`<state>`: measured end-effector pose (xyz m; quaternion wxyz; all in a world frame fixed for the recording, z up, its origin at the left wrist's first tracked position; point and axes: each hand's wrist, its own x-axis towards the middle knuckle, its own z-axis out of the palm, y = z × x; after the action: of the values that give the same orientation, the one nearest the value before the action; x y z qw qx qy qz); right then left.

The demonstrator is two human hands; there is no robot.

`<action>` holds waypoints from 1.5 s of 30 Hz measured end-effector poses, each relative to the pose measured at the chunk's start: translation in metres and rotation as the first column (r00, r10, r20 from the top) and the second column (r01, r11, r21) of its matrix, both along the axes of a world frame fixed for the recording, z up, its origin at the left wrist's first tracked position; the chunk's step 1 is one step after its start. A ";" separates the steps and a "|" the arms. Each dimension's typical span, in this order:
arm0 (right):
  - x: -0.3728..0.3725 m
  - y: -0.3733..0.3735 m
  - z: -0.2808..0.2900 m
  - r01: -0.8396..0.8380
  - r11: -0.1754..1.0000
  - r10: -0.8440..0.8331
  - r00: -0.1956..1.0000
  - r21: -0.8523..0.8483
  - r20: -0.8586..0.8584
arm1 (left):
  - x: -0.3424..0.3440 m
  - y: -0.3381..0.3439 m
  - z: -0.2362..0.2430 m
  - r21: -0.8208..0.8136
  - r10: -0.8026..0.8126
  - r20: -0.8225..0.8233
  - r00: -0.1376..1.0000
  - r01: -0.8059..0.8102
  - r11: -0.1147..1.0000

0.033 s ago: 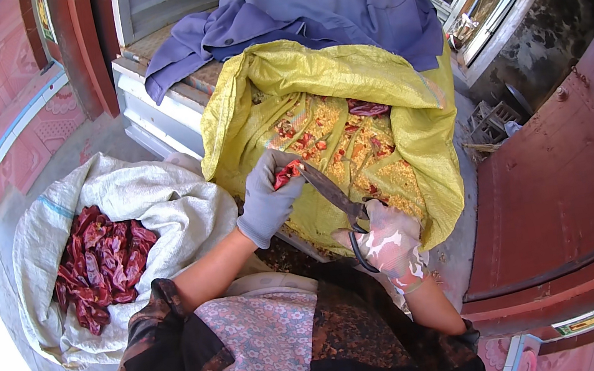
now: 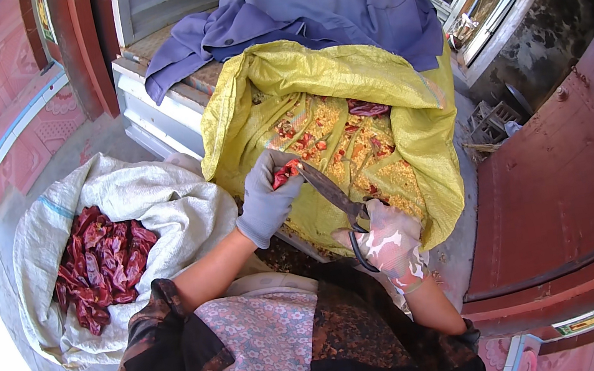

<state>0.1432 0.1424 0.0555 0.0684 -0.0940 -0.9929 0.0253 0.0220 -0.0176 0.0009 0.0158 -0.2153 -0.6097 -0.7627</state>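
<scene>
My right hand [image 2: 390, 234] grips the scissors [image 2: 327, 188] and my left hand [image 2: 265, 200] pinches 1 red pepper [image 2: 284, 175] at their blades, while dried peppers [image 2: 104, 266], seemingly uncut, wait in the white sack [image 2: 179, 204] and seeds [image 2: 329, 120] and red scraps already litter the yellow sack [image 2: 340, 62] beyond.

An open-air gateway: pink-tiled wall [image 2: 0, 54] at upper left, red metal gate [image 2: 544, 177] at right, cargo vehicle [image 2: 167, 2] at top.
</scene>
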 end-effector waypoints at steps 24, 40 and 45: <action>-0.017 0.067 0.000 0.155 0.987 -0.158 0.982 -0.032 -0.108 | -0.006 0.000 0.001 0.388 -0.362 0.220 0.906 0.259 0.885; -0.162 0.141 -0.011 -0.159 0.982 0.188 0.902 0.106 -0.389 | 0.003 0.012 -0.012 0.541 -0.751 0.306 0.585 0.542 0.643; -0.218 0.168 -0.010 -0.025 0.931 0.069 0.992 0.365 -0.108 | 0.004 0.003 -0.012 0.502 -0.781 0.282 0.557 0.608 0.615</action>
<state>-0.0748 0.3108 0.0459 0.1429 -0.0543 -0.9766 -0.1512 0.0258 -0.0145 -0.0112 -0.4040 -0.2412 -0.3101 -0.8261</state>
